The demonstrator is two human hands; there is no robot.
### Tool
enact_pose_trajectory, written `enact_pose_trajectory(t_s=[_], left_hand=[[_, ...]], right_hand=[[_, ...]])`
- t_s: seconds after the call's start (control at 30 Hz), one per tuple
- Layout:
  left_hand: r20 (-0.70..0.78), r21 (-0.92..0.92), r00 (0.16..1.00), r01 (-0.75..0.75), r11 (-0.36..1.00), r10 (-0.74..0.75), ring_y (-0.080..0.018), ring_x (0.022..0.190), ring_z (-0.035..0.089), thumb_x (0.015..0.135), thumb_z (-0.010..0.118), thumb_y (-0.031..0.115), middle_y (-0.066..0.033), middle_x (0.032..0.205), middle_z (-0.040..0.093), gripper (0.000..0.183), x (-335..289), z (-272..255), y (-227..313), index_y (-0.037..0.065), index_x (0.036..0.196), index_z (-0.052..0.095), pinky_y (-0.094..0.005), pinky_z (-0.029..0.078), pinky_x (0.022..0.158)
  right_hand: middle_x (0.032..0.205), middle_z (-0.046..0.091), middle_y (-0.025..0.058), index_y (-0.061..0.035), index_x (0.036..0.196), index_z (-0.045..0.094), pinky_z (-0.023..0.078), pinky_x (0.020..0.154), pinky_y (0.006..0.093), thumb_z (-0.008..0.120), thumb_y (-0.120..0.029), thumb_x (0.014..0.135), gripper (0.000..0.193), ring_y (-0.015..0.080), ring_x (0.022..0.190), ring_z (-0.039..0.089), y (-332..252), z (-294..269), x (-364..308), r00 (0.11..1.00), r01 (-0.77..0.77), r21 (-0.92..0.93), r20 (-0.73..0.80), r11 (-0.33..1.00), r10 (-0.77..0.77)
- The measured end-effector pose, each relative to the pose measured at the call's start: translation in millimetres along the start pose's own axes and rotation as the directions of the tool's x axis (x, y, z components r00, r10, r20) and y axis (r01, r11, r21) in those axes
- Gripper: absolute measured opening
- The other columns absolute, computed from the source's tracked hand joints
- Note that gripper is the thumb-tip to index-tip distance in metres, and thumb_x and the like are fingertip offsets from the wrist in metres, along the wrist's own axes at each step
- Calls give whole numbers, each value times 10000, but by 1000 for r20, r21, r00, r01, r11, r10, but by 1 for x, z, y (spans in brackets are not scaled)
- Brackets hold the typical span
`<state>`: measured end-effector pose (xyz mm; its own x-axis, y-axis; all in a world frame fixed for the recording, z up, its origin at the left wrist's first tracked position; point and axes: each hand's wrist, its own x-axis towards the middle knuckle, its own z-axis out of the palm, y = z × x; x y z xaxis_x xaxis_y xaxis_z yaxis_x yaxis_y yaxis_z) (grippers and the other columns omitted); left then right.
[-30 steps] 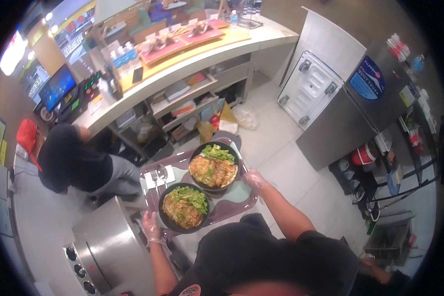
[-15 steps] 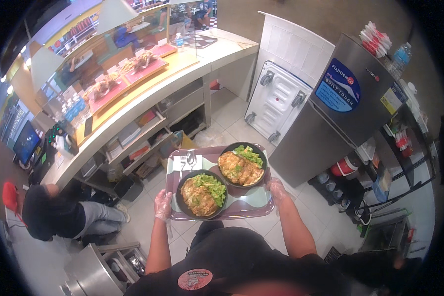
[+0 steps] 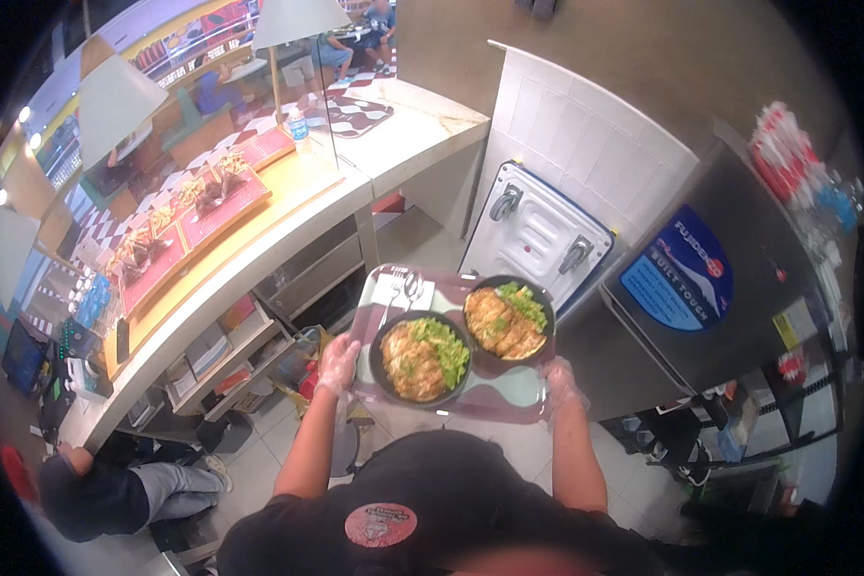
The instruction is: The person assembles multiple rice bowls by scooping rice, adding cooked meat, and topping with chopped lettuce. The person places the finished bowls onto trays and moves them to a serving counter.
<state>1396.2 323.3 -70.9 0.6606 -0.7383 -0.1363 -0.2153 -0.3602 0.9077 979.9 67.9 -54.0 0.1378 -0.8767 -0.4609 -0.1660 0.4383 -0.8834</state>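
Observation:
Between my two hands, a purple and pale green patterned tray [image 3: 494,408] is held up in front of me. My left hand [image 3: 338,365], in a clear plastic glove, is closed on its left edge. Its right edge is gripped by my gloved right hand [image 3: 564,384]. Two dark round bowls stand on the tray: the nearer left bowl [image 3: 378,382] and the farther right bowl [image 3: 516,358]. Each holds golden-brown breaded food with green lettuce beside it. At the tray's far left corner a fork [image 3: 391,300] and a spoon [image 3: 412,288] lie on a white napkin [image 3: 424,296].
A long counter [image 3: 259,230] with food displays on red trays [image 3: 202,226] runs along the left. Ahead, a white wheeled platform trolley [image 3: 538,230] leans upright beside a grey refrigerator [image 3: 634,336]. A person in dark clothes [image 3: 96,504] bends low at lower left.
I have moved forward with the tray, so the trolley and refrigerator are closer. The tray has shifted right in view, tilting slightly, and both hands still hold it.

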Motion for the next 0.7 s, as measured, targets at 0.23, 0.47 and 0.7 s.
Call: enact_pose_trajectory(t_s=[0.23, 0.47, 0.7], left_hand=[[-39, -105, 999, -18, 994, 14, -263, 1000, 677, 925, 638, 235, -162, 1023, 725, 326, 178, 35, 26, 3, 1148, 689, -376, 499, 919], [-130, 174, 991, -6, 985, 30, -244, 842, 671, 868, 658, 237, -140, 897, 716, 280, 337, 74, 70, 10, 1020, 722, -388, 512, 799], [-75, 175, 995, 73, 982, -60, -292, 843, 689, 866, 652, 257, -184, 888, 720, 309, 502, 113, 102, 3, 1026, 727, -412, 518, 790]], right_hand=[[845, 585, 72, -21, 885, 631, 510, 749, 405, 578, -46, 658, 234, 258, 792, 592, -102, 64, 132, 998, -5, 47, 60, 999, 2], [885, 607, 126, -12, 904, 631, 518, 782, 442, 599, -76, 718, 199, 323, 819, 624, -147, 95, 329, 997, -15, -139, 77, 990, 26], [872, 616, 197, 19, 895, 617, 508, 655, 522, 620, -93, 672, 250, 359, 713, 609, -192, 139, 479, 990, -123, 58, 82, 991, 118]])
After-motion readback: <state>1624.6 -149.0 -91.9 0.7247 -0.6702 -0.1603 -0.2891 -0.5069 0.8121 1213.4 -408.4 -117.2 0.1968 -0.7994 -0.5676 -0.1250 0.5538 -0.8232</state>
